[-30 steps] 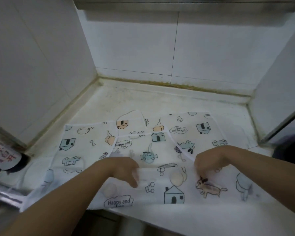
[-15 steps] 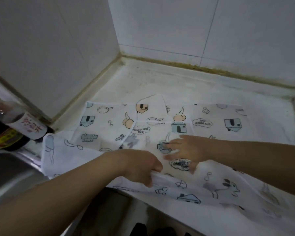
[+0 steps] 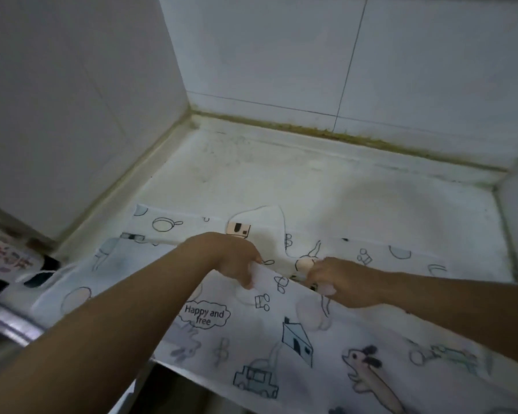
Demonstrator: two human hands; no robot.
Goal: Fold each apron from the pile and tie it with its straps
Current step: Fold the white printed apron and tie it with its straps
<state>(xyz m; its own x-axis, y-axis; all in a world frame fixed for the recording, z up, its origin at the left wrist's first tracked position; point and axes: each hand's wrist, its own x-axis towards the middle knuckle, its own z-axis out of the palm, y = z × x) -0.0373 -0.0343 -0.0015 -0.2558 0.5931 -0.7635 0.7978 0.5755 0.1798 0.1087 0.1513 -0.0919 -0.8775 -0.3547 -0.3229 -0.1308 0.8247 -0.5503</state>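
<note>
A white apron [image 3: 251, 333] printed with cartoon houses, cars and animals lies spread over the counter, its near part hanging past the front edge. The near half is lifted and folded away from me over the far half. My left hand [image 3: 234, 259] pinches the folded edge near the middle. My right hand [image 3: 338, 277] pinches the same edge a little to the right. A thin strap loop [image 3: 269, 210] lies on the counter beyond the apron's far edge.
The white counter [image 3: 311, 180] sits in a tiled corner, with walls at the left, back and right. A dark bottle with a red-lettered label [image 3: 6, 261] stands at the far left. A metal sink rim [image 3: 9, 324] runs along the lower left.
Both hands took hold of the apron's near edge and carried it away from me over the far half. The camera moved closer and tilted.
</note>
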